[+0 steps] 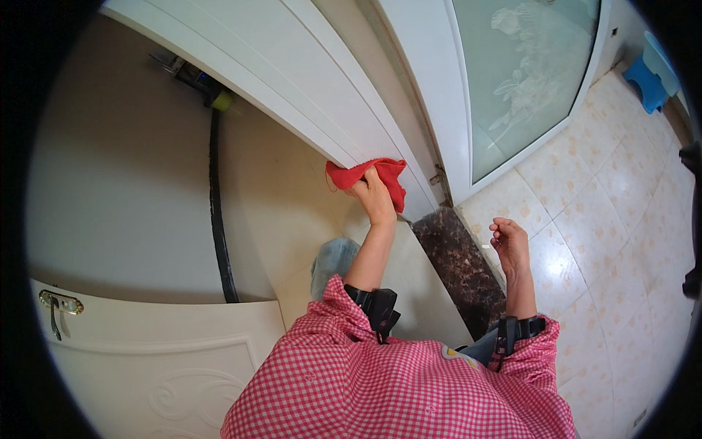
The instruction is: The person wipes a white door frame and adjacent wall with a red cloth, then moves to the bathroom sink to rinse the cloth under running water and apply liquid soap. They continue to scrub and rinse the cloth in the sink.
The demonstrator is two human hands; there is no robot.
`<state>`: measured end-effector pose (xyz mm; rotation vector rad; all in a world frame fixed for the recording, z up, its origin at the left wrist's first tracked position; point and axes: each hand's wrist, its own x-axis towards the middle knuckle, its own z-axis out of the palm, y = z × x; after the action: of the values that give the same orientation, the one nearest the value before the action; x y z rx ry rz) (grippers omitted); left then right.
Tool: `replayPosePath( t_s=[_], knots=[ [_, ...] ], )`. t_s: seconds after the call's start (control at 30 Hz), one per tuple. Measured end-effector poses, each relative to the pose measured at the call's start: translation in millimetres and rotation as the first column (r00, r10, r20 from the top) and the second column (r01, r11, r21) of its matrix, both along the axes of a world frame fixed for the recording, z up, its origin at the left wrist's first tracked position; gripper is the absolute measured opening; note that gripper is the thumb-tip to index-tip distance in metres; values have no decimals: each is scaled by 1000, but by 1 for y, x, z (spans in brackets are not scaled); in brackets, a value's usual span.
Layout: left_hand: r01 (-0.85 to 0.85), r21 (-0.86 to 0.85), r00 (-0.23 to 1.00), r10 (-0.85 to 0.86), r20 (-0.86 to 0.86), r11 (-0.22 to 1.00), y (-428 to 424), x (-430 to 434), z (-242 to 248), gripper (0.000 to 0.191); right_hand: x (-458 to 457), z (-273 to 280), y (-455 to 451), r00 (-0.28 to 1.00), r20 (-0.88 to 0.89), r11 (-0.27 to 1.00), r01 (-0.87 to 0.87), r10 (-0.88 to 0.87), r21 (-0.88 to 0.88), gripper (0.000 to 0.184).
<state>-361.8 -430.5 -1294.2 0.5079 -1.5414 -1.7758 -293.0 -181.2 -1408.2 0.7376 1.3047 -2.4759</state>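
Note:
My left hand point(374, 200) presses a red cloth point(390, 174) against the lower part of a white door frame panel point(329, 93). The cloth is bunched around its fingers, and a loose thread hangs at the cloth's left side. My right hand point(510, 244) is held over the tiled floor with its fingers loosely curled, and nothing is seen in it. Between the two arms lies a dark marbled stone threshold point(458, 269). Black devices are strapped around both wrists.
A door with frosted floral glass point(529, 82) stands right of the panel. Blue plastic stools point(647, 82) are at the far right on the floor tiles point(592, 219). At lower left is a white door with a metal handle point(55, 318). A dark device point(197, 79) is at upper left.

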Motion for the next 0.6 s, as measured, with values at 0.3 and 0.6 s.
replayPosePath(
  t_s=[0.3,0.6],
  knots=[
    [23,3,1000,-23,7,1000,1,-1,-8,36,2,-2,6,1000,-16,1000,6,-7,-25,18],
    [55,116,993,-42,-111,992,-11,-8,29,26,0,6,0,999,-37,1000,8,-8,-20,17]
  ],
)
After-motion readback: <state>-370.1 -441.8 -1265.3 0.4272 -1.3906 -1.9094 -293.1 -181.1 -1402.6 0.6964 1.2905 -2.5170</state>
